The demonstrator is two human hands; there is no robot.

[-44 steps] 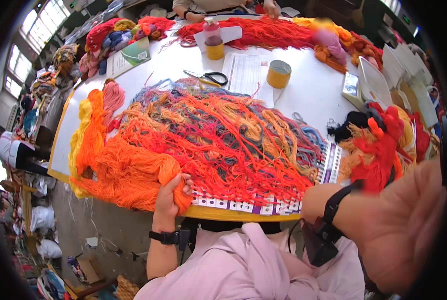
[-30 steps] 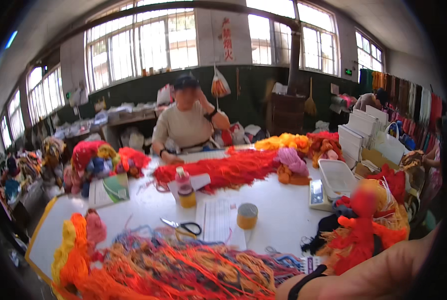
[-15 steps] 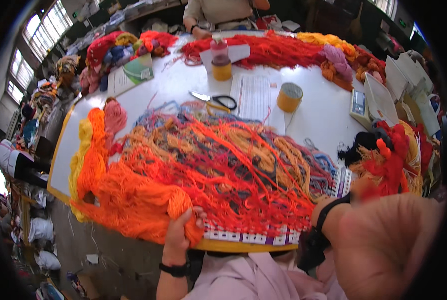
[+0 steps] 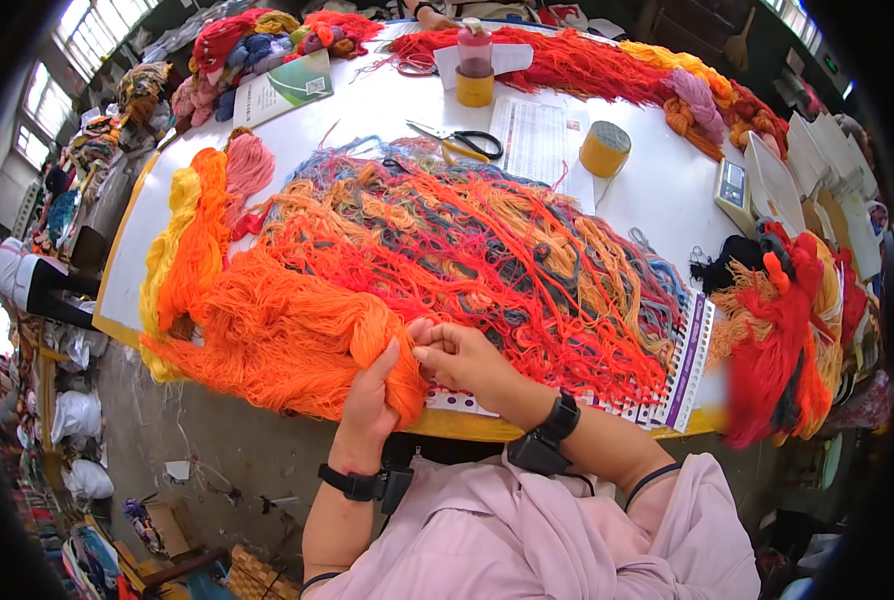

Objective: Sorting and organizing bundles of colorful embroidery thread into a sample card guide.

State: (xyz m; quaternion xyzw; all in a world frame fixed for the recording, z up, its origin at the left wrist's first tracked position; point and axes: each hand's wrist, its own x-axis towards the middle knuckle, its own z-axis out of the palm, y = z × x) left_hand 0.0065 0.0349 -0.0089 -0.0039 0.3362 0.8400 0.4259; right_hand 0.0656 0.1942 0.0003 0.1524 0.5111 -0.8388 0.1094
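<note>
My left hand (image 4: 371, 392) is closed around the end of a thick hank of orange yarn (image 4: 267, 325), which spreads leftward along the table's near edge. Beside it my right hand (image 4: 472, 365) has its fingers bent together at the hank's right side. Whatever is between those fingertips is too small to make out. A wide heap of tangled red, peach, grey and blue yarn strands (image 4: 467, 260) lies just beyond both hands, over white cards with punched holes (image 4: 689, 370). Yellow yarn (image 4: 170, 270) and pink yarn (image 4: 251, 163) lie left of the heap.
Scissors (image 4: 467, 140), a printed sheet (image 4: 532, 140), a yellow-wrapped cylinder (image 4: 605, 150) and a bottle (image 4: 475, 60) stand or lie beyond the heap. A small device with a screen (image 4: 734, 190) is at right, near hanging red yarn (image 4: 782, 350). Another person's hand (image 4: 435, 18) shows across the table.
My right hand has come from the right foreground to the orange hank beside my left hand. The left hand keeps its hold. Red yarn at the right now hangs lower, and the view has shifted.
</note>
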